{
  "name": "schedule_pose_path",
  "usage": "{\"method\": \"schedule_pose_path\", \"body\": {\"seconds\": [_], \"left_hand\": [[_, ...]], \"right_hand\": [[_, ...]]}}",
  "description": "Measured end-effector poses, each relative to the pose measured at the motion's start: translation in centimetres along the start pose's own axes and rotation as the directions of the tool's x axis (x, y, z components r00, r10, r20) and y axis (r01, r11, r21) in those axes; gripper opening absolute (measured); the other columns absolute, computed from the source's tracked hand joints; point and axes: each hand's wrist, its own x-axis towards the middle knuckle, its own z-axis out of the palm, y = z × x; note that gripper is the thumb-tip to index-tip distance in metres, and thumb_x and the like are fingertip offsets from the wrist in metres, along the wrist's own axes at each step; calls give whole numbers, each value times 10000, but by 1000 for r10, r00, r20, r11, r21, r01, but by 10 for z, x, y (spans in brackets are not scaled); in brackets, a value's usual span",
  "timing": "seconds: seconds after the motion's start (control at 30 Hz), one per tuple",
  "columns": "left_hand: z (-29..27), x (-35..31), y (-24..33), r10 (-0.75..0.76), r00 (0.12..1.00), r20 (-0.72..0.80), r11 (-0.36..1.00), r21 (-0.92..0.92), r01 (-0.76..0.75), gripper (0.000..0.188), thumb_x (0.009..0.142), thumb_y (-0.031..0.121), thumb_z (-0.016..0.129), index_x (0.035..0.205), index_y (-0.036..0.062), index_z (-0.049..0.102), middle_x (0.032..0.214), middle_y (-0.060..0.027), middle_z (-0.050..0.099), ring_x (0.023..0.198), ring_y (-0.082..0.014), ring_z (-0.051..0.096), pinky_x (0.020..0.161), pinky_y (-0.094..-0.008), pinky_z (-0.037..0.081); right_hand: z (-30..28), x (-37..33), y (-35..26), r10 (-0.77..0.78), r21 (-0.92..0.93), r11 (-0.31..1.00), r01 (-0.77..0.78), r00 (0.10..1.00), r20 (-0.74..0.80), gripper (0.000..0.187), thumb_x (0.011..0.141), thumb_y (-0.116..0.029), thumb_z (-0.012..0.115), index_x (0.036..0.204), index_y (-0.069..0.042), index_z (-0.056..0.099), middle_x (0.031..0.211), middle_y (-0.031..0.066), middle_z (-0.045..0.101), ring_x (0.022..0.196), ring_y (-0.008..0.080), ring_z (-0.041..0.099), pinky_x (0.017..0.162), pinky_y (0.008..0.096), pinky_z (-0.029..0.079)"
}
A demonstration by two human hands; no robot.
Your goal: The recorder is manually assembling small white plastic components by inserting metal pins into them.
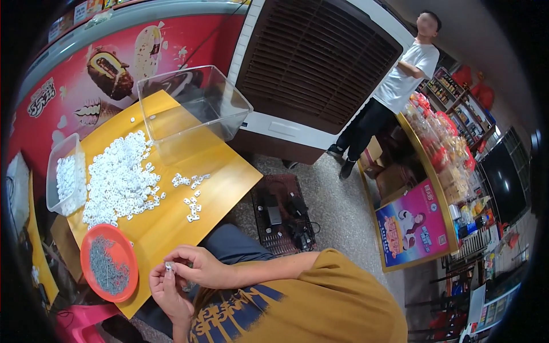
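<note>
1. Two hands meet over the near edge of the yellow wooden worktop (171, 220). Left hand (170, 291) pinches a tiny white plastic piece (168, 266) at its fingertips, and the right hand (200, 266) curls in from the right with its fingers closed on or right against the same piece. Can't tell which one really carries it.
2. Taking the round orange plastic dish of small grey metal bits (108, 263) as the landmark: the piece sits just right of it and a little nearer the body. The left hand is the closer one to the dish. Too small to make out the piece's long axis, sorry.
3. Up from the dish lies a big heap of white plastic pieces (120, 180). To the heap's left, a small clear tub (64, 174) holds more.
4. Far up-right of the dish stands a large clear plastic bin (191, 108).
5. A few loose white pieces (191, 197) lie right of the heap.
</note>
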Motion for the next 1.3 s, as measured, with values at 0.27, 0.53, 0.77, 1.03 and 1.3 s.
{"method": "schedule_pose_path", "body": {"seconds": [0.27, 0.53, 0.77, 1.03, 1.3], "left_hand": [[1, -5, 1, 10, 999, 35, 999, 34, -11, 165, 821, 42, 502, 977, -3, 472, 769, -33, 512, 570, -63, 446, 500, -161, 371], [3, -4, 0, 24, 999, 25, 998, 63, -26, 192, 818, 36, 510, 1000, -14, 472, 785, -42, 528, 549, -50, 448, 471, -155, 369], [-4, -1, 3, -50, 998, 43, 997, 67, 47, 237, 823, 65, 526, 1035, -26, 473, 783, -39, 543, 531, -43, 445, 459, -147, 359], [-3, 1, 11, -223, 968, 112, 973, 91, 214, 207, 842, 60, 499, 1031, -22, 502, 822, -38, 567, 624, -64, 509, 540, -171, 417], [-23, -2, 16, -144, 988, 51, 989, -38, 146, 197, 840, 44, 494, 1023, -29, 502, 849, -49, 560, 651, -67, 508, 547, -175, 421]], "right_hand": [[-4, -2, 3, 23, 68, 997, -23, 1000, 8, 137, 820, -72, 502, 910, 24, 540, 815, 70, 544, 696, 109, 533, 606, 241, 444], [-10, 0, 6, -30, 8, 1000, 30, 999, 20, 128, 809, -75, 517, 887, 20, 552, 819, 82, 552, 738, 121, 539, 648, 248, 441], [-6, 4, 6, -21, 13, 1000, 20, 999, 47, 122, 814, -59, 498, 886, 21, 558, 822, 79, 550, 729, 117, 546, 638, 241, 442], [-12, -2, 13, 192, 124, 972, -199, 979, 68, 169, 854, -34, 479, 994, 45, 531, 912, 76, 561, 793, 112, 551, 698, 228, 462], [10, 14, 9, 200, 200, 950, -240, 959, 203, 170, 866, -34, 468, 1011, 42, 514, 915, 67, 565, 794, 96, 537, 698, 229, 462]]}}
